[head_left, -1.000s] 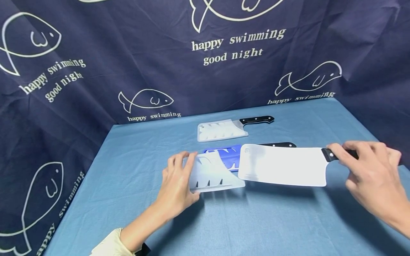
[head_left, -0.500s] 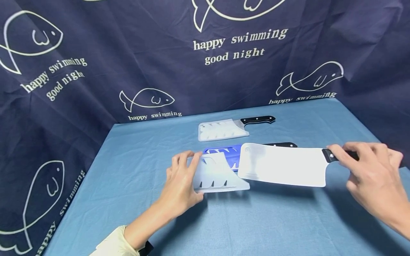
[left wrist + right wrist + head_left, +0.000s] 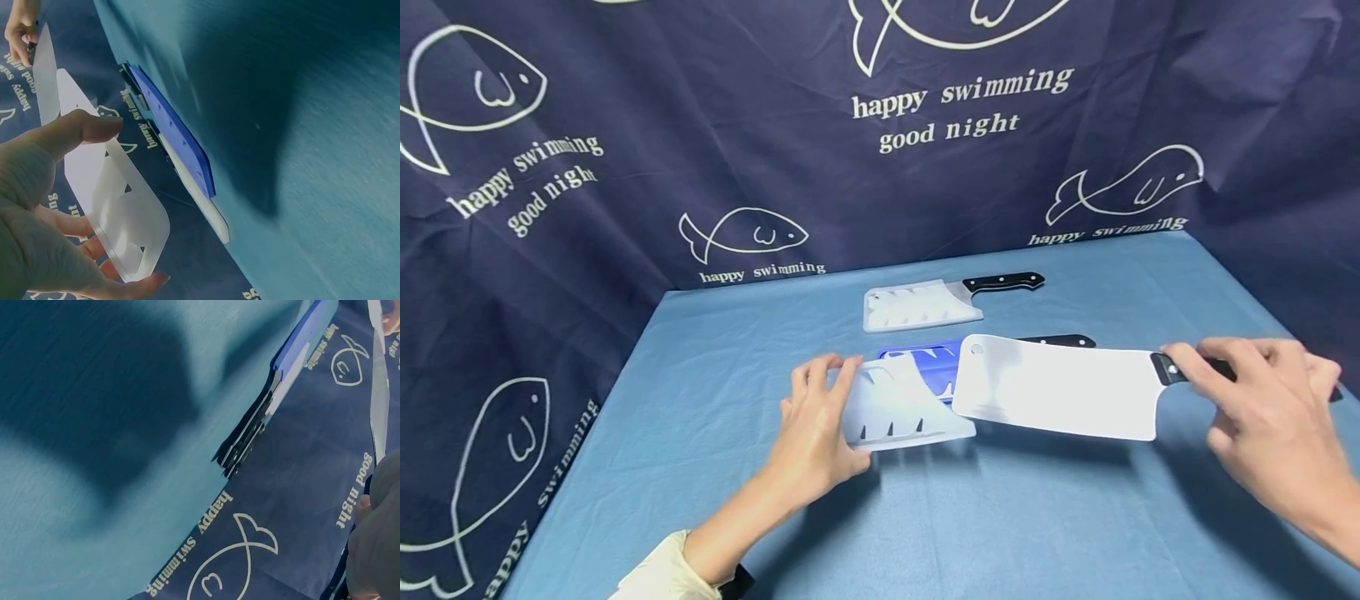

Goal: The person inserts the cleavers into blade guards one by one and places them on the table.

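Note:
In the head view my left hand (image 3: 816, 421) grips a white plastic blade cover (image 3: 906, 408) by its left end, thumb below and fingers above. The left wrist view shows the cover's slotted side between thumb and fingers. My right hand (image 3: 1273, 408) holds a cleaver (image 3: 1060, 387) by its black handle, the wide bare blade pointing left. The blade's tip end overlaps the cover's open right side in view; whether it has entered, I cannot tell. Both things are held above the table, casting shadows. Behind them lies a knife in a blue cover (image 3: 936, 367), partly hidden by the blade and white cover.
Farther back on the blue table (image 3: 737, 358) lies another cleaver in a white cover (image 3: 917, 306), its black handle (image 3: 1003, 282) pointing right. A dark blue cloth (image 3: 760, 150) printed with fish and words hangs behind the table and at its sides.
The white cover shifted slightly right, then back left. The cleaver has moved a little left, its tip staying close to the cover. Both hands keep their hold.

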`<state>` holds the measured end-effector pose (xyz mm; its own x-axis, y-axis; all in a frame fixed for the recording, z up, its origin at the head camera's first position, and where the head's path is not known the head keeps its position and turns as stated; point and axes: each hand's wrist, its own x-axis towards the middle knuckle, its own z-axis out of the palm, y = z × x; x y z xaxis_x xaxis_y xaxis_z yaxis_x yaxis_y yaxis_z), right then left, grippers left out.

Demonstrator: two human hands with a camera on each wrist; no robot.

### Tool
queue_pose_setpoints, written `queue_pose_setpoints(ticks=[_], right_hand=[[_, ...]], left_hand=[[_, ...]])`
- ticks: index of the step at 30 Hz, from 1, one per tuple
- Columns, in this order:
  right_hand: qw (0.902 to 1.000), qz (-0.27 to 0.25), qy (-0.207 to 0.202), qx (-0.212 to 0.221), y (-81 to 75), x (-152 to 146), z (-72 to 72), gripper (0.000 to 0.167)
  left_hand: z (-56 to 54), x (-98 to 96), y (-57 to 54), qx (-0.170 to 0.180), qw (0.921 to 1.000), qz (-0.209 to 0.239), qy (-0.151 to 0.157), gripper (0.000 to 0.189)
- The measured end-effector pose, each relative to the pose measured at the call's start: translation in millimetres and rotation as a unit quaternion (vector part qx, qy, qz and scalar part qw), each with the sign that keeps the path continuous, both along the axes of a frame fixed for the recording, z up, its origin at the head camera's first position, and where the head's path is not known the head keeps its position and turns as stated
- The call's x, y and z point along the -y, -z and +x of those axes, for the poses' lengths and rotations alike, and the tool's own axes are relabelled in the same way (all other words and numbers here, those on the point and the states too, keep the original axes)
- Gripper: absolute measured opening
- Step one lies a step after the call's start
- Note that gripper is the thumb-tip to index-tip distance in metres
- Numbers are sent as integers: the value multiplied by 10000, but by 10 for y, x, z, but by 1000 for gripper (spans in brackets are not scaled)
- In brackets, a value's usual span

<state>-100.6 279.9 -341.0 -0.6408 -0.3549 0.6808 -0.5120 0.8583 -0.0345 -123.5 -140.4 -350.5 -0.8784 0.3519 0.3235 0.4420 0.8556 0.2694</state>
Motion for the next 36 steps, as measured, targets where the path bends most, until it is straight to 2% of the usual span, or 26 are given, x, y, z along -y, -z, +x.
queue_pose_setpoints(ticks=[3, 9, 18, 23, 31, 36], right_hand=[[10000, -62, -42, -14, 0, 18, 5, 61], [10000, 4, -28, -46, -9, -16, -7, 61], [9998, 36, -1, 176, 13, 24, -27, 67], [9996, 160, -119, 201, 24, 156, -60, 74], [9983, 196, -544, 115, 72, 406, -165, 81], [9979, 311, -533, 206, 132, 655, -232, 81]], left_hand=[[-5, -17, 9, 18, 10000, 30, 29, 108], [-35, 21, 11, -136, 9999, 40, -97, 104], [-41, -29, -11, -96, 9999, -13, -81, 106], [-49, -121, -7, -78, 9999, -117, 20, 107], [-56, -284, 15, -340, 9984, -332, 306, 103], [-44, -425, 8, -359, 9983, -325, 331, 100]])
